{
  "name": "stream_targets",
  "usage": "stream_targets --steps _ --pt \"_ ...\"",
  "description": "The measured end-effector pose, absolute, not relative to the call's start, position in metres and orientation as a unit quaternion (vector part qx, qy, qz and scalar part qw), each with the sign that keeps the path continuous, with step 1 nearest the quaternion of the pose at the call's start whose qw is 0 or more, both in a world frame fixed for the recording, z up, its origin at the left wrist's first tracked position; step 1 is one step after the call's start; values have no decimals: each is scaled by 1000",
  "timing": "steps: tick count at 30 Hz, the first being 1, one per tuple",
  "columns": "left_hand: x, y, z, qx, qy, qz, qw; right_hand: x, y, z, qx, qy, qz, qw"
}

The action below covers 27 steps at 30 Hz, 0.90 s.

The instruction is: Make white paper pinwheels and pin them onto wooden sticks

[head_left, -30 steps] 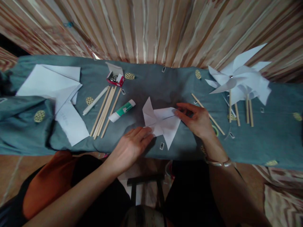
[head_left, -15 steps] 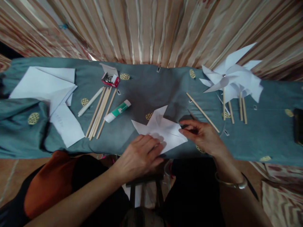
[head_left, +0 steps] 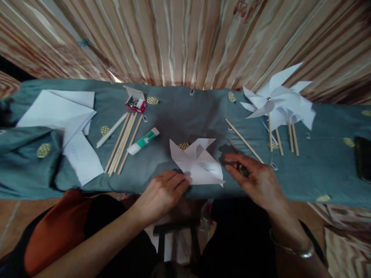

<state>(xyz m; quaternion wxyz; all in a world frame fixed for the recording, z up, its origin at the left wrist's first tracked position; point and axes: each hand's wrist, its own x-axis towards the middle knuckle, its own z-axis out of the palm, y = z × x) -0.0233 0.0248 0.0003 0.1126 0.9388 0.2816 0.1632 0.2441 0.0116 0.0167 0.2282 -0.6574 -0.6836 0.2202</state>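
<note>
In front of me a white paper pinwheel [head_left: 197,162] without a stick lies on the cloth, its blades folded toward the centre. My left hand [head_left: 165,189] pinches its lower left edge, thumb and fingers together. Just right of the paper hovers my right hand [head_left: 255,173], apart from it, with thumb and forefinger parted and nothing visible between them. Beyond that hand lie a thin pointed tool [head_left: 232,145], partly hidden, and a single wooden stick [head_left: 244,135].
A glue stick [head_left: 143,141], several wooden sticks [head_left: 124,143], a white candle-like rod [head_left: 111,130], an open red box of small metal pins [head_left: 135,103] and paper sheets [head_left: 55,108] lie left. Finished pinwheels [head_left: 278,98] lie right, near a dark object [head_left: 363,158]. A curtain [head_left: 185,42] hangs behind.
The pinwheel has turned on the cloth. My right hand has let go of its right side and drawn back a little; my left hand has shifted to its lower left edge.
</note>
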Motion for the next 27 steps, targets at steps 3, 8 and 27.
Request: stream_targets --steps 3,8,27 --pt "-25 24 -3 933 293 173 120 240 12 21 -590 -725 256 246" --pt "-25 23 -2 931 293 175 130 233 14 23 -537 -728 346 248" --pt "-15 16 -2 939 267 168 140 220 16 8 -534 -726 347 259"
